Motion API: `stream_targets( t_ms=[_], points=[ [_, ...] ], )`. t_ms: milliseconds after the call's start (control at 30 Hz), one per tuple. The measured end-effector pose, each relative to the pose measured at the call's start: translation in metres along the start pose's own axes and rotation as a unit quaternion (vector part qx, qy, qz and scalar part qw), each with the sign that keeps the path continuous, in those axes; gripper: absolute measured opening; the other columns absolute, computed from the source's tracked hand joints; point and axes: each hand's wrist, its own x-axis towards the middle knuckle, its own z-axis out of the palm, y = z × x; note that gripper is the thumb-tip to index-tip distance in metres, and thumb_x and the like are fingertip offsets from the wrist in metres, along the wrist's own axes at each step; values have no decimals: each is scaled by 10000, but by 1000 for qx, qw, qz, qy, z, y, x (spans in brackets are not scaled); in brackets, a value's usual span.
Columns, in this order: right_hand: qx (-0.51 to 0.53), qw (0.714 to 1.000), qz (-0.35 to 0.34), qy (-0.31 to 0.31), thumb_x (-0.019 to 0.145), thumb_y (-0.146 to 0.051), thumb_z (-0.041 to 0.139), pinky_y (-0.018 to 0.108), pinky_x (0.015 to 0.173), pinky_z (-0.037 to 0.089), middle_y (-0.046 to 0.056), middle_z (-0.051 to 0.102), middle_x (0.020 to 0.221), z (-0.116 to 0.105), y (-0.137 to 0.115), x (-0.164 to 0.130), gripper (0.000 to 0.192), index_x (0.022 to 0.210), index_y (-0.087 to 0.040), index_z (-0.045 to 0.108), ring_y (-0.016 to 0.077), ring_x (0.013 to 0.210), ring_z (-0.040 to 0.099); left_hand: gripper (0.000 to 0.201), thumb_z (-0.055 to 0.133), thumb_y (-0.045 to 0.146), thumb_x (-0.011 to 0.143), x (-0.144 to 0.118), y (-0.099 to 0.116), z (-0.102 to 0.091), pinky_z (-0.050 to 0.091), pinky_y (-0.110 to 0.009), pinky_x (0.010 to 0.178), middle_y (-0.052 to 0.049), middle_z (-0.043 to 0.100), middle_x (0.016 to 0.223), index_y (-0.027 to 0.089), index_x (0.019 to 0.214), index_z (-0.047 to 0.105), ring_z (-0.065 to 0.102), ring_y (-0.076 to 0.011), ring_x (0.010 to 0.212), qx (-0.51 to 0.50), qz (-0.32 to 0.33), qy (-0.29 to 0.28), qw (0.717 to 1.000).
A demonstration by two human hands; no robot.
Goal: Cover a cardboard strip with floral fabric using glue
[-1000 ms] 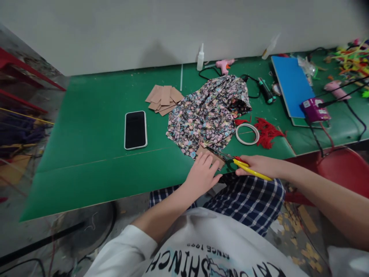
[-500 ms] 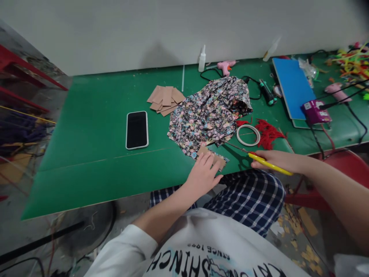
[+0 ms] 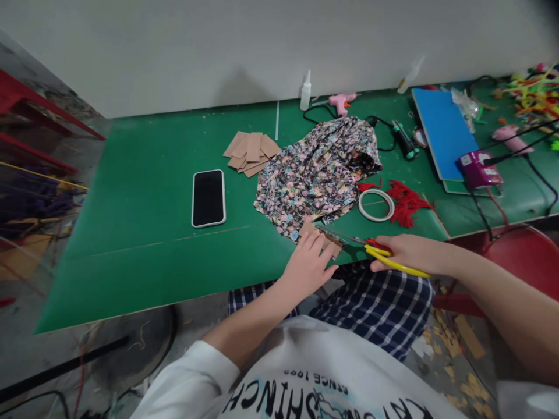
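My left hand lies with fingers spread on a small brown cardboard piece, pressing it onto the near corner of a floral fabric. The thumb stands apart from the fingers. In my right hand is a pair of scissors with yellow and red handles, the fingers wrapped round them. The blades point left, close along the far edge of the cardboard piece, where a strip of fabric shows. Whether they touch the fabric I cannot tell.
Cardboard pieces lie piled left of the fabric, near a phone. To the right are a tape roll, red strands and a blue board. A pink glue gun and white bottle stand behind.
My right hand has moved a little left with the scissors, bringing the blades to the cardboard's far edge. My left hand has stayed in place.
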Motion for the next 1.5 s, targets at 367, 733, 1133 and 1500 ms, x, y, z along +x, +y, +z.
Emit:
stream_targets(
  t_ms=[367, 733, 1133, 1500],
  points=[
    [-43, 999, 3, -17, 689, -740, 396, 286, 584, 380, 83, 634, 818, 1, -13, 14, 585, 853, -196, 535, 255, 744, 601, 403, 514, 421, 825, 0, 0, 0, 279, -450, 1060, -155, 502, 1201, 130, 1103, 531, 387, -294, 1229, -11, -1, 5, 1000],
    [-11, 1000, -10, -10, 740, -704, 371, 282, 627, 392, 82, 648, 875, 8, -17, 21, 545, 861, -198, 538, 242, 782, 601, 429, 517, 422, 824, -1, -1, 1, 271, -447, 1065, -148, 483, 1231, 133, 1142, 518, 386, -293, 1229, -14, -2, 5, 1000],
    [-8, 1000, 0, 13, 737, -743, 320, 278, 589, 377, 84, 650, 770, 15, -15, 29, 633, 838, -187, 605, 232, 702, 596, 438, 515, 424, 826, -1, 0, 0, 267, -445, 1067, -148, 478, 1235, 131, 1151, 513, 383, -292, 1230, -15, -6, -2, 1000],
    [49, 999, 1, 0, 712, -747, 368, 266, 563, 356, 53, 626, 712, 21, -12, 34, 615, 776, -181, 596, 187, 632, 550, 437, 511, 427, 829, -1, 0, -1, 266, -436, 1067, -150, 478, 1231, 134, 1153, 511, 379, -282, 1233, -10, -3, -5, 1000]
  ],
)
